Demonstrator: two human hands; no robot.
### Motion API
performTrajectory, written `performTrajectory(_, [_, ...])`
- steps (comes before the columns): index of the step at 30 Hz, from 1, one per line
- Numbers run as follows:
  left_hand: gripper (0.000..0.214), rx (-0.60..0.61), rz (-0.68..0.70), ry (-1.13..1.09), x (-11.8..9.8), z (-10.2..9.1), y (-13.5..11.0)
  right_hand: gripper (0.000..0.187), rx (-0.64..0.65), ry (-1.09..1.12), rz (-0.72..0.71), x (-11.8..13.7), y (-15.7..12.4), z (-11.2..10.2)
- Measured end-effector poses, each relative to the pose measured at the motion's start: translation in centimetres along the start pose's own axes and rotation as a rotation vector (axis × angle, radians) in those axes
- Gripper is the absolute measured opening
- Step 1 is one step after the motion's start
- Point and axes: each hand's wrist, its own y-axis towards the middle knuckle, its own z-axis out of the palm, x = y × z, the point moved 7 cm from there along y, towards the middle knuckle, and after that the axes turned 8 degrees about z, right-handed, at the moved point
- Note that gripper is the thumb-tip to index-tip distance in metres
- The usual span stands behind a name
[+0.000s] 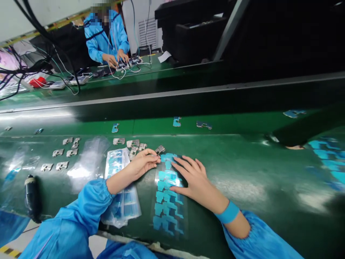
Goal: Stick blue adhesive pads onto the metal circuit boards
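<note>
My left hand [145,164] is closed in a pinch, its fingertips at the lower edge of a small silver circuit board [160,149] that looks tilted. Beside it, my right hand [192,178] spreads over a clear sheet of blue die-cut stickers [163,197], fingers apart and fingertips touching its upper right part. Several rows of blue shapes run down this sheet. Under my left forearm lies a stack of bagged blue-and-white sticker sheets [131,205], partly hidden. More silver boards [119,141] rest on the green mat just beyond my left hand.
Blue-covered boards [176,121] lie on the green strip behind the mat. Clear plastic film [87,162] and a dark bottle-like tool [32,198] are at left. More blue stickers [330,158] lie at right. Across the bench, a person in blue [107,39] handles cabled devices.
</note>
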Motion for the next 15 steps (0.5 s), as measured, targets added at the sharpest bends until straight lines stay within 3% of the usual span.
performTrajectory(4, [0.033, 0.028, 0.109, 0.160, -0.9, 0.5, -1.1, 0.065, -0.005, -0.019, -0.048, 0.9, -0.4, 0.8])
performTrajectory(6, [0.058, 0.086, 0.176, 0.293, -1.4, 0.8, -1.6, 0.067, -0.037, 0.017, -0.069, 1.1, -0.5, 0.8])
performTrajectory(9, [0.090, 0.238, 0.316, 0.670, -1.7, 1.7, -2.1, 0.060, -0.113, 0.070, -0.069, 0.9, -0.4, 0.4])
performTrajectory(11, [0.087, 0.317, 0.423, 0.893, -1.5, 2.3, -2.3, 0.044, -0.171, 0.114, -0.073, 0.9, -0.4, 0.0])
performTrajectory(15, [0.068, 0.369, 0.580, 1.030, -1.2, 2.9, -2.6, 0.022, -0.281, 0.188, -0.117, 1.6, -0.5, -1.0])
